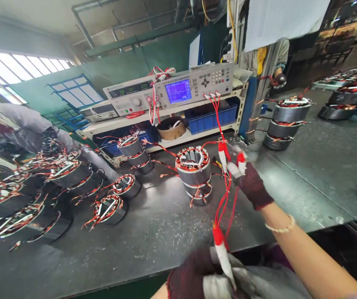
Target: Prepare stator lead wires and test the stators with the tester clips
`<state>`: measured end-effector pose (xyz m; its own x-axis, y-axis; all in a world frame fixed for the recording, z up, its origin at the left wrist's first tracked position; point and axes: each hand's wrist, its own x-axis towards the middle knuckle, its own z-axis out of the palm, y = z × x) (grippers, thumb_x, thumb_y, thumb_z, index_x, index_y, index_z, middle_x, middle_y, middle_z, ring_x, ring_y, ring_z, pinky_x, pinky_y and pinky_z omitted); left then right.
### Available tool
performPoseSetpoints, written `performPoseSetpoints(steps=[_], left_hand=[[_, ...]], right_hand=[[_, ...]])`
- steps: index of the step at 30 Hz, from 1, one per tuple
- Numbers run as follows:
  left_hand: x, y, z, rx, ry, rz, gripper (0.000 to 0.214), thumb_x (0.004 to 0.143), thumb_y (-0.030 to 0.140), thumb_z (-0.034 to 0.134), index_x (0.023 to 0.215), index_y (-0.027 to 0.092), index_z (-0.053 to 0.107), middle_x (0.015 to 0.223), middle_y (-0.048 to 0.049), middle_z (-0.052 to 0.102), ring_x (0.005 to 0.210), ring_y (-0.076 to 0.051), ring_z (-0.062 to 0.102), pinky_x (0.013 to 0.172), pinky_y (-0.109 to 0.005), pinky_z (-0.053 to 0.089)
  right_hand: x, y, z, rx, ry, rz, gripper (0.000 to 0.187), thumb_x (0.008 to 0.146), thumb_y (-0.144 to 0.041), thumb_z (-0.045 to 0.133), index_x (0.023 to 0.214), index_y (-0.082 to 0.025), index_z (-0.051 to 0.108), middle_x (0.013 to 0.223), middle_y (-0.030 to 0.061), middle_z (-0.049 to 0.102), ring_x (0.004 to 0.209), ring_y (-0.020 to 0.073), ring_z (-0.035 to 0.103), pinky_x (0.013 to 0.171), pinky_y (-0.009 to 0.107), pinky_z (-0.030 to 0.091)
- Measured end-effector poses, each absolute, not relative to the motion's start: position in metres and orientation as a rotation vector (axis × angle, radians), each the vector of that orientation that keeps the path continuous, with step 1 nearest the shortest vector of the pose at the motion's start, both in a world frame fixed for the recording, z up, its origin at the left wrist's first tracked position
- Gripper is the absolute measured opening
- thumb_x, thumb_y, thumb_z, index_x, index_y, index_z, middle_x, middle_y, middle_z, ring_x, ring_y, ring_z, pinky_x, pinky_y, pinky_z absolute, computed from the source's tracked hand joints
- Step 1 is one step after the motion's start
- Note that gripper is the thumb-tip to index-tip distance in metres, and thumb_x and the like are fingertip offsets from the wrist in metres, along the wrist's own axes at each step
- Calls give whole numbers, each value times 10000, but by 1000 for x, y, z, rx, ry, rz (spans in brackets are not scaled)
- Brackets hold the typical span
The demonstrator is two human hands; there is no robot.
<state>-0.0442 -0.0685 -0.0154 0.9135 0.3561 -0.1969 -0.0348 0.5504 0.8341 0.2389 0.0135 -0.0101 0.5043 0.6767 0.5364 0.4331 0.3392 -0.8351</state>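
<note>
My right hand (251,182), in a dark maroon glove with whitish fingertips, is closed around a red-and-white test clip (241,162). A second red-and-white clip (222,155) is right at its fingertips, beside the orange wire ends of a motor stator (194,172). That stator, wound with copper and white tape, sits upright on another one. Low in the view, my left hand (194,274), gloved alike, grips a further test clip (223,253); its fingers are partly cut off by the frame. Red leads (223,203) run between the clips.
A bench tester (178,91) with a blue waveform screen stands on a shelf above blue bins (211,118). Many stators (66,170) crowd the left bench; another stack (286,122) stands right. A person (32,120) is at left, another person's hand (278,80) behind the post.
</note>
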Motion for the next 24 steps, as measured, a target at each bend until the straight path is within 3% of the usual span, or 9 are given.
performPoseSetpoints(steps=[3, 5, 10, 16, 20, 24], left_hand=[[-25, -76, -19, 952, 331, 73, 465, 856, 560, 845, 1041, 133, 849, 1041, -190, 821, 1053, -347, 780, 951, -452, 601], [-21, -73, -18, 933, 310, 50, 463, 813, 524, 896, 1061, 136, 847, 1052, -174, 820, 1047, -333, 780, 960, -448, 597], [-36, -69, -20, 824, 338, 259, 391, 782, 389, 947, 1068, 144, 842, 1011, -140, 811, 941, -244, 771, 902, -364, 591], [-43, -68, -25, 767, 449, 446, 325, 761, 313, 961, 1043, 190, 858, 955, -87, 805, 849, -166, 738, 793, -255, 564], [-45, -70, -28, 818, 487, 461, 389, 746, 372, 967, 1060, 175, 850, 956, -110, 813, 862, -211, 758, 796, -299, 585], [-56, -62, -30, 812, 611, 627, 479, 738, 412, 964, 1131, 169, 835, 942, -116, 821, 769, -198, 753, 722, -283, 588]], right_hand=[[231, 31, -12, -1293, -1184, 240, 583, 976, -515, 612, 1487, -236, 574, 1424, 144, 697, 1362, 312, 651, 1118, 514, 580], [233, 29, -8, -1378, -1228, 159, 602, 988, -493, 600, 1522, -221, 554, 1387, 149, 717, 1323, 306, 677, 1061, 469, 615], [264, -14, -38, -1779, -1291, -193, 568, 1001, -447, 588, 1504, -184, 601, 1372, 174, 730, 1171, 368, 741, 980, 517, 625], [268, -41, -94, -1886, -1447, -431, 475, 964, -258, 517, 1402, -173, 683, 1190, 142, 799, 1022, 307, 781, 883, 415, 640], [255, -29, -88, -1825, -1411, -395, 478, 1017, -371, 544, 1438, -169, 650, 1254, 161, 779, 1050, 299, 775, 867, 392, 642], [250, -40, -74, -1830, -1441, -278, 571, 1043, -482, 549, 1539, -200, 551, 1239, 164, 775, 1048, 342, 761, 819, 472, 650]])
